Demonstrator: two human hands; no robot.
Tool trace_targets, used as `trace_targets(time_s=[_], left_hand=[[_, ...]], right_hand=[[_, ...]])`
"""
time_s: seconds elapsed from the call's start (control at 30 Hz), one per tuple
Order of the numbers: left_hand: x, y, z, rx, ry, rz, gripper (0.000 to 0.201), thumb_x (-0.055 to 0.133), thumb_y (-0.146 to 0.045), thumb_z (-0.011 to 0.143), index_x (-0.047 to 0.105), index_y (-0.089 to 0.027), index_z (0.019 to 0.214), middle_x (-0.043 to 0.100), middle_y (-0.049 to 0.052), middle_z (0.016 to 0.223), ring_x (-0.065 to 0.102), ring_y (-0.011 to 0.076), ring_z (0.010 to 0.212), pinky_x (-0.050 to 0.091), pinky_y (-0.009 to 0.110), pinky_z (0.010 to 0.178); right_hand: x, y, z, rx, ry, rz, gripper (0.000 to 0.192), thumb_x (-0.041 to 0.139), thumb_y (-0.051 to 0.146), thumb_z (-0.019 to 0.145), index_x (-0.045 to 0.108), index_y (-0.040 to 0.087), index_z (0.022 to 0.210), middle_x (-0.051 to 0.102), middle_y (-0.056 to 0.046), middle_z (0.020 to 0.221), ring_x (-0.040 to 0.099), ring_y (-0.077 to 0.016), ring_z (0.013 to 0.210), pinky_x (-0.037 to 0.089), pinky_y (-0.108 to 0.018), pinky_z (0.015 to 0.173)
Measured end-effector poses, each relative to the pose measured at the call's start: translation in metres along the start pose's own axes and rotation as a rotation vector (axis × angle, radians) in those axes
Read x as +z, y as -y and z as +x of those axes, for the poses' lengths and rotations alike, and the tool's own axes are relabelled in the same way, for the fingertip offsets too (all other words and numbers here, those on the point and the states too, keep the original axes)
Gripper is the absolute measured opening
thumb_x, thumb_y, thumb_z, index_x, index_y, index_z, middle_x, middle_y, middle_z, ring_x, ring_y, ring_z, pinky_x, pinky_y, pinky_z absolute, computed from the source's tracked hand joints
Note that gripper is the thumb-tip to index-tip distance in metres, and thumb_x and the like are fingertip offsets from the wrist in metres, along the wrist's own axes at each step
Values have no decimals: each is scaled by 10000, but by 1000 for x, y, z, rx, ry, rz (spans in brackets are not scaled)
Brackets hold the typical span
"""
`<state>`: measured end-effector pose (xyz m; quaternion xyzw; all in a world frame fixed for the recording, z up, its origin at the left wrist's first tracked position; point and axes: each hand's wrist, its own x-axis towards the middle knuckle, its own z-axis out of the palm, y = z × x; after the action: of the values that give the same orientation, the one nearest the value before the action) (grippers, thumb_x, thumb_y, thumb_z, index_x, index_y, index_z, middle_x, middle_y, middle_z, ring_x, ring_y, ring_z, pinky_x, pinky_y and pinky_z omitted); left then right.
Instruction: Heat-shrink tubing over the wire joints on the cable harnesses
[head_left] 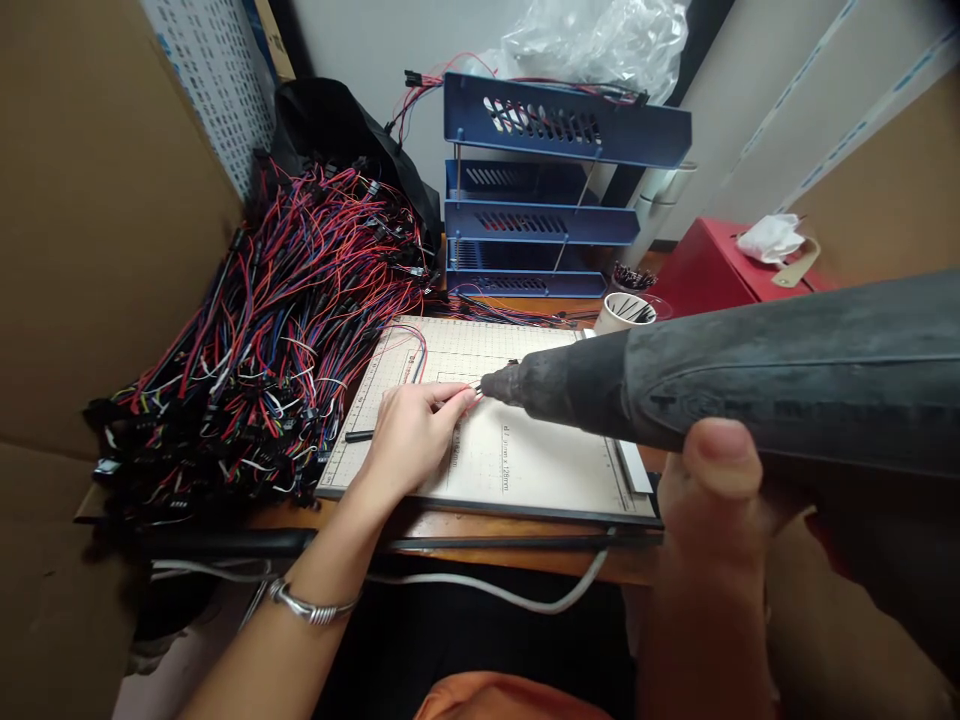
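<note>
Left grip: My left grip (416, 425) is pinched narrow, with thumb and finger closed on some thin wires (477, 391). I think I pinch them close to the ends so they do not wiggle.
Right grip: My right grip (709, 500) holds a big black tool (795, 370) from below, on the right. My thumb presses its side. The tool looks bulky, so I guess it needs my whole hand.
Tool tip: The tip (504, 385) points left, right by the wire ends. I cannot tell if they touch.
Wires: They are over the middle of the pale board (555, 465). A red loop (424, 350) curls just past my left grip, but my hand hides where it goes.
Board: It lies on the wooden surface (465, 563), maybe to give me a flat spot.
Wire pile: The big pile (307, 290) sits on the left, perhaps to be away from the tool.
Cup: A cup (628, 314) of thin dark bits stands on the far right, maybe so they do not roll off.
Hard to see: My right fingers are hidden. The tool's back is cut off, and its letters are too blurry to read.
</note>
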<state>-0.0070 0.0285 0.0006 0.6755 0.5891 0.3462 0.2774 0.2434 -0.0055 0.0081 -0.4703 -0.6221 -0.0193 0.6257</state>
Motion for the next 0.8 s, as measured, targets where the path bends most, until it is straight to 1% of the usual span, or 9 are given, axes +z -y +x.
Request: trace_targets(time_s=[0.07,0.13,0.27,0.37,0.47,0.53,0.6,0.7,0.8], left_hand=[[-2,-2,-1,42,-24,34,349,593,-411,975,871,-205,1024,854,70,1009,766,234,850,522,304,769],[-4,-4,-2,87,-63,100,316,606,-390,977,874,-224,994,855,78,968,759,243,818,505,327,788],[-8,-9,-2,173,-106,233,293,604,-356,993,862,-219,966,843,102,899,732,249,761,441,341,729],[-12,-10,2,246,-67,273,288,575,-307,1012,843,-204,988,834,94,904,734,236,786,436,323,709],[-18,-10,6,317,-21,281,319,525,-262,1028,828,-181,967,822,83,877,738,226,802,463,314,731],[-22,-9,7,354,-6,276,316,511,-232,1026,817,-166,1062,829,80,915,747,219,812,485,307,737],[-25,-9,8,388,13,267,316,529,-178,1002,787,-161,1184,838,62,948,759,206,823,505,293,740],[-26,-6,9,454,26,297,297,575,-130,987,741,-173,1229,838,12,899,772,187,811,521,270,731],[-27,-3,10,520,-15,367,137,623,-169,1010,691,-167,1129,827,-2,873,770,171,773,521,259,707]], right_hand=[[2,4,6,-38,-59,0,385,668,558,949,744,282,1206,704,-60,1231,339,-306,1563,147,-586,1345],[3,8,11,-12,-162,-7,338,670,541,952,754,283,1155,721,-53,1164,424,-308,1513,199,-576,1335],[4,18,20,95,-269,97,430,674,607,920,719,288,1205,682,-52,1292,479,-339,1471,308,-604,1295],[4,26,24,78,-273,92,504,655,655,907,710,279,1239,674,-62,1314,432,-345,1512,296,-580,1315],[2,30,25,80,-258,62,473,667,642,913,716,309,1246,671,-44,1324,400,-329,1537,323,-554,1313],[1,29,24,109,-264,89,454,669,641,919,715,338,1254,631,-10,1404,406,-323,1539,321,-542,1321],[-2,28,23,125,-274,99,490,689,666,902,713,339,1267,610,7,1446,395,-329,1549,254,-527,1354],[-7,29,21,124,-261,24,537,717,681,881,710,324,1282,671,-18,1356,391,-338,1549,164,-529,1377],[-14,32,18,151,-200,-36,449,682,612,922,704,337,1276,690,-38,1294,381,-324,1551,259,-570,1337]])
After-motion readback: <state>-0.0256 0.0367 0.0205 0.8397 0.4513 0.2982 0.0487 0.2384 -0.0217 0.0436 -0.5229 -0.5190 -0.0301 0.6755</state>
